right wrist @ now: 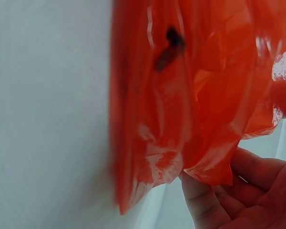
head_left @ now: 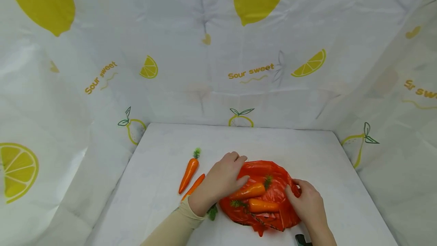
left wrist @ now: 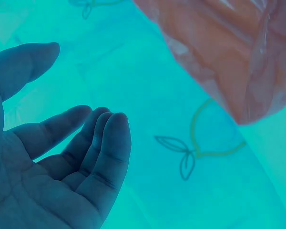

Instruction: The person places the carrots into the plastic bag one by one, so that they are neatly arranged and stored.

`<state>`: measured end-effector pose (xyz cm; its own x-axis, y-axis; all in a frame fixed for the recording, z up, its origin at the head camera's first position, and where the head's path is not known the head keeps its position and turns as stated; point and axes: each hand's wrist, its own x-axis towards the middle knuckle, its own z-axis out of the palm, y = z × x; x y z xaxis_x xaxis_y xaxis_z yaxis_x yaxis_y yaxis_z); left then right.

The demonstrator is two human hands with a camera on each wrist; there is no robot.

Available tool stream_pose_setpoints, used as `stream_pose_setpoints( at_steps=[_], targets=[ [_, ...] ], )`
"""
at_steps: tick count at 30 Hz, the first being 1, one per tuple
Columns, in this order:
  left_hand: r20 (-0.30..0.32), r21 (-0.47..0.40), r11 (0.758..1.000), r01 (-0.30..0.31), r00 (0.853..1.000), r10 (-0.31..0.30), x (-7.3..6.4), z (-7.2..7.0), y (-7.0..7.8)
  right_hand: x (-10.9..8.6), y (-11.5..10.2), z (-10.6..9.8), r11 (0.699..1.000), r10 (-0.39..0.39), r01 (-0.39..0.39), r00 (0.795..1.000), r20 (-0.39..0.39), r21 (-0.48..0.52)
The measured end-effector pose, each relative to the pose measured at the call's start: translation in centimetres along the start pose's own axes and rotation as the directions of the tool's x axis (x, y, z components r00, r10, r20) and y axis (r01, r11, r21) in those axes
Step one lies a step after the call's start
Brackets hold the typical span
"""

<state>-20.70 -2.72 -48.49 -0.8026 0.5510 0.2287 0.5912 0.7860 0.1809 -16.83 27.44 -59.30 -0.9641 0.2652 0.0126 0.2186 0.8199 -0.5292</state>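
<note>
A red plastic bag [head_left: 261, 168] lies spread on the white table with its mouth open upward. Inside it rest two orange carrots with green tops, an upper carrot [head_left: 250, 191] and a lower carrot [head_left: 263, 205]. My left hand [head_left: 223, 177] hovers at the bag's left rim. In the left wrist view its fingers [left wrist: 112, 148] are loosely bent, apart from the bag, and hold nothing. My right hand [head_left: 310, 202] pinches the bag's right edge between thumb and fingers. The right wrist view shows the bag's red folds [right wrist: 209, 95] hanging over those fingers.
Left of the bag lie a whole carrot [head_left: 189, 175] and another carrot [head_left: 194, 186], partly hidden by my left forearm. Green leaves [head_left: 212, 212] poke out below that wrist. Beside my right wrist is a dark green object [head_left: 301, 239]. Lemon-printed sheeting [head_left: 191, 105] walls the table.
</note>
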Motion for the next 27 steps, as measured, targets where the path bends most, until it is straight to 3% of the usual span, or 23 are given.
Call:
stream_pose_setpoints(
  at_steps=[14, 27],
  targets=[
    [-0.083, -0.077, 0.993, 0.088, 0.992, -0.095, -1.3, -2.6, -2.6, -0.1, 0.1, 0.2, 1.000, 0.021, -0.021, 1.000, 0.013, 0.005],
    [-0.168, -0.118, 0.969, 0.218, 0.957, -0.236, -3.7, -3.2, -6.0, 0.0, 0.1, -0.1, 1.000, 0.000, 0.000, 1.000, 0.010, 0.010]
  ],
)
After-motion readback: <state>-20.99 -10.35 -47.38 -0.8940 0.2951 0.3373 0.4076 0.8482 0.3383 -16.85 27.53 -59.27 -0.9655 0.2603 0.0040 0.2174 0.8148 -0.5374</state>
